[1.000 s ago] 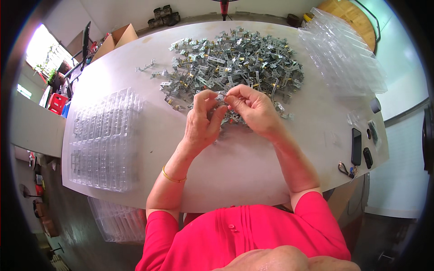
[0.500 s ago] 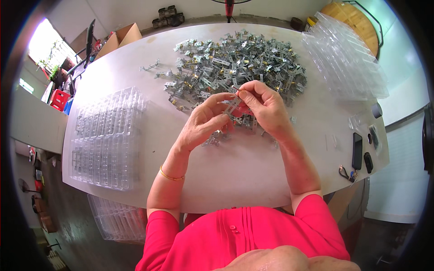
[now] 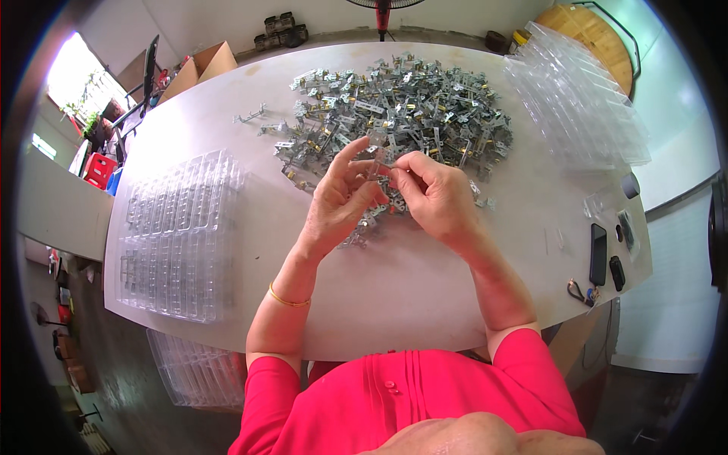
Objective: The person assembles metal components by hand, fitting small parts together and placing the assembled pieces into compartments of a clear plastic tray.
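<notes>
My left hand (image 3: 339, 197) holds a small metal bracket (image 3: 377, 171) between thumb and fingers, its index finger raised. My right hand (image 3: 438, 196) is closed in a pinch at the bracket's right side. A thin dark piece seems to show at its fingertips, too small to name. Both hands are above the near edge of a large pile of small metal brackets (image 3: 425, 106), silver with some brass-coloured parts. Part of the held bracket is hidden by my fingers.
Clear plastic trays with metal parts in their slots (image 3: 178, 235) stand at left on the white table (image 3: 379, 303). More clear trays (image 3: 576, 98) are stacked at the far right. A phone (image 3: 598, 254), a roll of tape (image 3: 630, 186) and keys (image 3: 582, 293) lie at right.
The right hand has moved a little left and down, still pinching. The left hand has turned the bracket more upright and lifted its index finger.
</notes>
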`<state>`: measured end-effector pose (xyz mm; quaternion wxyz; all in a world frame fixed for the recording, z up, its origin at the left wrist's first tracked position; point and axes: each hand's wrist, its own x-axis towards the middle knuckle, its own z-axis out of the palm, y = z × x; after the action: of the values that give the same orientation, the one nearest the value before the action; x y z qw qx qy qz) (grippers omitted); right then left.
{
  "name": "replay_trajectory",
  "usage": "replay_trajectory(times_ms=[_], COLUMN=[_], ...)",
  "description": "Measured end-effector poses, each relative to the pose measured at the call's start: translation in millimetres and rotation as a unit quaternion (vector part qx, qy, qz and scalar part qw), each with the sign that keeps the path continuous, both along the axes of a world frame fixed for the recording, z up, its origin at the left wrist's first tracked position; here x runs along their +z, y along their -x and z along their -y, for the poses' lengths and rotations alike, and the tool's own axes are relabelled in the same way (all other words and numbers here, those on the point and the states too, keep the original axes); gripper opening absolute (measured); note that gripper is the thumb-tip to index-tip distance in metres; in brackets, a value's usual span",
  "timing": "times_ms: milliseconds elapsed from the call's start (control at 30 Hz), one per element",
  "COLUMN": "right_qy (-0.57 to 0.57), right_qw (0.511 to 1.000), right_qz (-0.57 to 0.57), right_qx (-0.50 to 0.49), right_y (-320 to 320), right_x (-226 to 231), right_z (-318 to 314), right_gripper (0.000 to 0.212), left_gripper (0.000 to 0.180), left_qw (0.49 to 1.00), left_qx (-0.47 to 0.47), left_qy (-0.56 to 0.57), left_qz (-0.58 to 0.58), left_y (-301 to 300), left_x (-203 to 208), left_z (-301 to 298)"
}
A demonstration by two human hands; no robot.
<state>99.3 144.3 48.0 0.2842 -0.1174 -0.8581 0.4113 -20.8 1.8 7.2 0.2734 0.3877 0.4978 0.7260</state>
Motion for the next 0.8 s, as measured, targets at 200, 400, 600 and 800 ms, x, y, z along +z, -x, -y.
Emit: replay_trajectory(times_ms=[200, 400, 600, 800], right_qy=[-0.087, -0.120, -0.061, 0.010], right_qw=[0.995, 0.992, 0.996, 0.999], right_qz=[0.033, 0.006, 0.050, -0.045], right_qx=[0.027, 0.041, 0.045, -0.025], right_y=[-3, -1, -3, -3], right_x=[3, -5, -1, 6], right_z=[5, 0, 1, -9], right_gripper=[0.008, 0.013, 0.011, 0.006], left_gripper=[0.064, 0.062, 0.064, 0.049], left_qw=[0.988, 0.972, 0.971, 0.998], left_qx=[0.070, 0.086, 0.100, 0.035], left_qy=[0.061, 0.085, 0.094, 0.049], left_qz=[-0.124, -0.200, -0.197, 0.029], left_y=[-5, -8, -6, -5], left_x=[1, 5, 2, 11], left_z=[0, 0, -1, -1])
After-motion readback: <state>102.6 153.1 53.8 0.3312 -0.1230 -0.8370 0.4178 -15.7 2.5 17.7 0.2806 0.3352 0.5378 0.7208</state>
